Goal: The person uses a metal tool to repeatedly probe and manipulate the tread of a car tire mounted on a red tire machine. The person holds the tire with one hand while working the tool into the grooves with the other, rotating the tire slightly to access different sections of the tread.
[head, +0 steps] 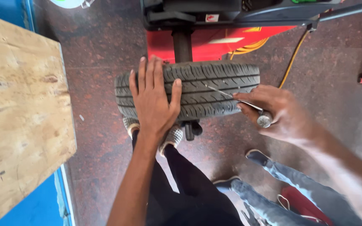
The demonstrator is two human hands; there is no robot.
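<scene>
A speckled reddish-brown stone floor [105, 54] fills the workshop, with a red tyre machine [214, 37] at the top edge and a plywood board [17, 113] along the left edge. The right hand [279, 113] is closed around a thin metal probe tool [248, 104], thumb and fingers pinching its shaft near the round silver handle end, the point laid against the tread. The left hand [153, 98] lies flat and spread on the tyre [197, 90], holding nothing, only pressing it steady. The tyre stands upright on the floor in front of the machine's black post [182, 44], between the person's feet. As a judgement, the step in hand is working the point into the tread; the next move calls for firm, straight pressure while the flat hand keeps the tyre from rolling. A small white-and-red label [211, 18] sits on the machine's dark upper part; a yellow hose [292, 58] trails right. Another person's jeans-clad legs [281, 188] stand at lower right.
</scene>
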